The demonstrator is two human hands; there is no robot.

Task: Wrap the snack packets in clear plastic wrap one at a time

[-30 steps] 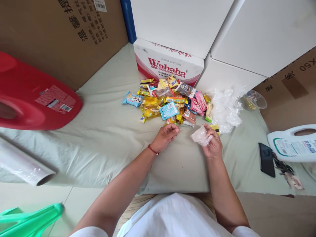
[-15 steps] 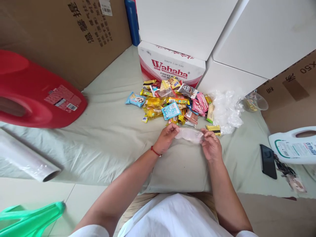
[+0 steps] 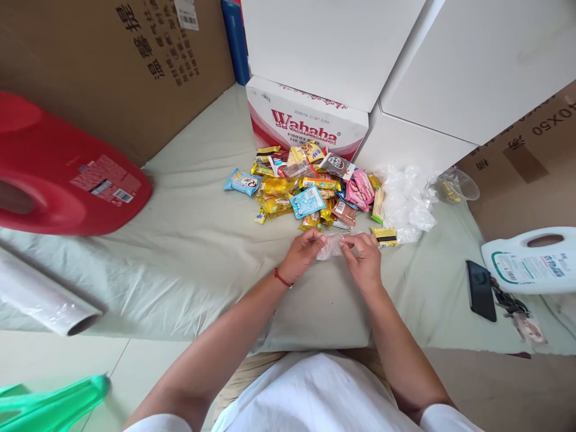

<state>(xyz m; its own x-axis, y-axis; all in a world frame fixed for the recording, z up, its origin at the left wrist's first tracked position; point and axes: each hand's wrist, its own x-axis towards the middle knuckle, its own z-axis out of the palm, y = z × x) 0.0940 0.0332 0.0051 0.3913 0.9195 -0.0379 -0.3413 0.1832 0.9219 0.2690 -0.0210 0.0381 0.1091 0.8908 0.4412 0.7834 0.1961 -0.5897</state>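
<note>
Between both hands is a small, crumpled clear plastic bag point(image 3: 330, 246), stretched sideways over the green sheet. My left hand point(image 3: 306, 251), with a red bracelet at its wrist, pinches the left end between thumb and fingers. At the other end, my right hand point(image 3: 362, 258) is closed on it with thumb and fingertips. Just beyond the hands lies a heap of wrapped snacks point(image 3: 310, 186), with a blue packet point(image 3: 307, 202) on its near side. Close to my right hand rests a yellow-and-black snack packet point(image 3: 384, 236). A pile of clear plastic bags point(image 3: 405, 201) lies right of the heap.
Behind the snacks stands a Wahaha carton point(image 3: 306, 120). A red jug point(image 3: 76, 174) and plastic roll point(image 3: 47, 294) lie left. To the right are a clear cup point(image 3: 465, 185), a phone point(image 3: 480, 291), keys point(image 3: 508, 297) and a white detergent bottle point(image 3: 533, 261). A green stool point(image 3: 58, 405) stands below.
My right hand has moved left, closer to my left hand, and the plastic bag between them is now bunched shorter. The whole view has shifted slightly.
</note>
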